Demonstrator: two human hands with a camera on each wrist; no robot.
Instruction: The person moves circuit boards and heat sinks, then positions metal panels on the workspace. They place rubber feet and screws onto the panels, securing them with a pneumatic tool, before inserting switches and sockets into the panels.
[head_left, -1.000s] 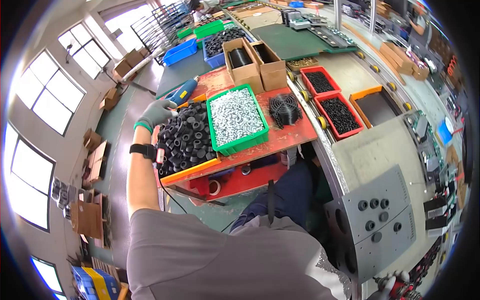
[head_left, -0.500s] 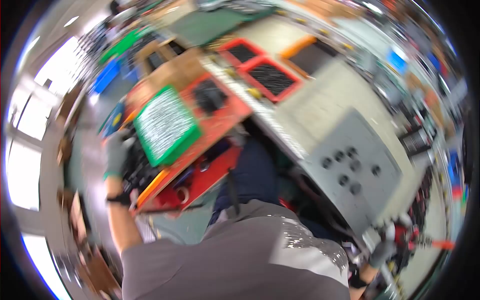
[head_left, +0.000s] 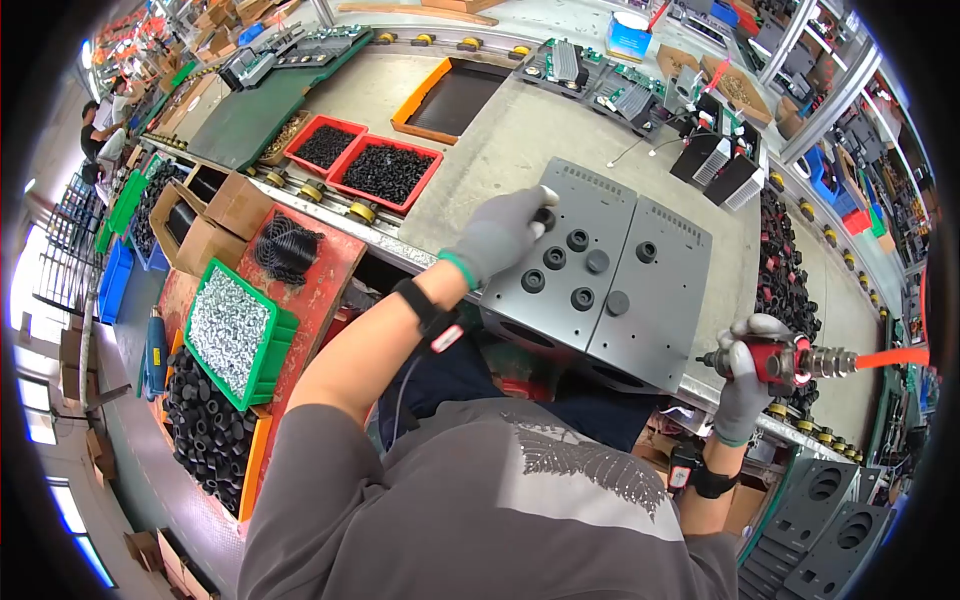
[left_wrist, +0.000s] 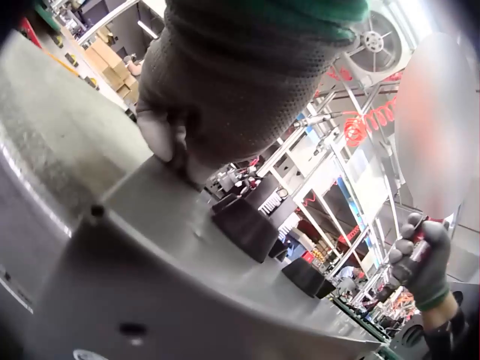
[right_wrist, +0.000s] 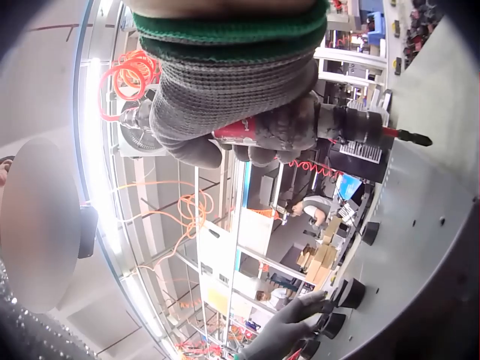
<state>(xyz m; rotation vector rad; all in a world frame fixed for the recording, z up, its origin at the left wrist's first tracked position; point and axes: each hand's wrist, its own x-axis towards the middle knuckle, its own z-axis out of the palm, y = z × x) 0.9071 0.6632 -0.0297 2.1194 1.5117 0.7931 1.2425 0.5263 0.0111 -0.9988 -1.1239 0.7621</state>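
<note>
My gloved left hand [head_left: 505,235] pinches a black rubber foot [head_left: 545,218] at the left side of a grey metal case [head_left: 665,320]. Several more rubber feet stand on the case's top face, beside that hand. In the left wrist view the curled fingers [left_wrist: 169,139] are right at the panel surface, and the pinched foot is hidden. My gloved right hand [head_left: 745,385] grips a red power screwdriver [head_left: 775,362] fed by an orange air hose [head_left: 890,357]. Its bit [right_wrist: 414,137] points toward the case, short of the feet.
Left, a red table [head_left: 325,270] bears a green bin [head_left: 270,350] of small metal parts and an orange-edged bin of rubber feet [head_left: 205,425]. Red trays [head_left: 400,198] of black parts and an orange tray [head_left: 420,92] stand behind the case. Heat sinks [head_left: 705,165] stand at right.
My left hand has moved from the bin of rubber feet over to the case, with a foot in its fingers. The view has swung right; the right hand with the screwdriver has come fully into sight.
</note>
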